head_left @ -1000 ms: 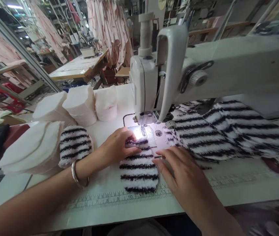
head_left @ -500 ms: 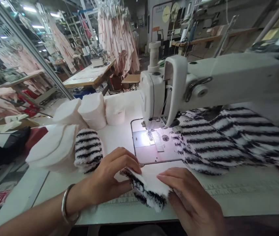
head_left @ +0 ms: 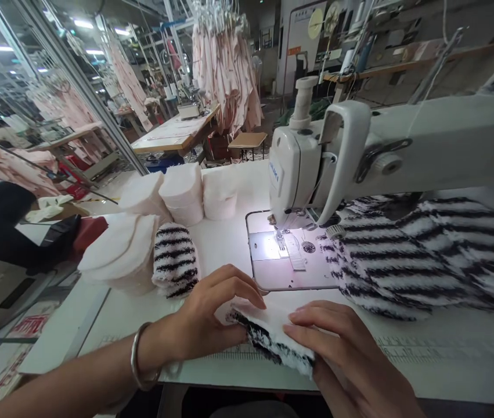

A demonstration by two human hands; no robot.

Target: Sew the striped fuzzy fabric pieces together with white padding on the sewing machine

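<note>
While both hands work at the desk's (head_left: 447, 354) front edge, just in front of the needle plate (head_left: 290, 264), the step in hand looks like folding or turning over a striped piece (head_left: 268, 339). Its plain white side faces up and its black-and-white pile shows along the near fold.

The left hand (head_left: 212, 316) is curled, with thumb and fingers pinching the piece's left edge. The right hand (head_left: 342, 354) lies over the piece's right end with its fingers straight and close together. Its thumb is hidden, so I cannot tell whether it grips from beneath or only presses down.

The piece is held between the two hands, in front of the needle plate and apart from it, and nothing lies under the presser foot (head_left: 280, 239), which is lit. By my judgement, a pass under that foot would call for the edges to be matched and flattened and the piece slid forward with its leading edge square.

Left of the needle plate stand a striped stack (head_left: 175, 261) and white pads (head_left: 120, 249). To its right a striped heap (head_left: 403, 255) lies under the sewing machine (head_left: 299, 168) arm.
</note>
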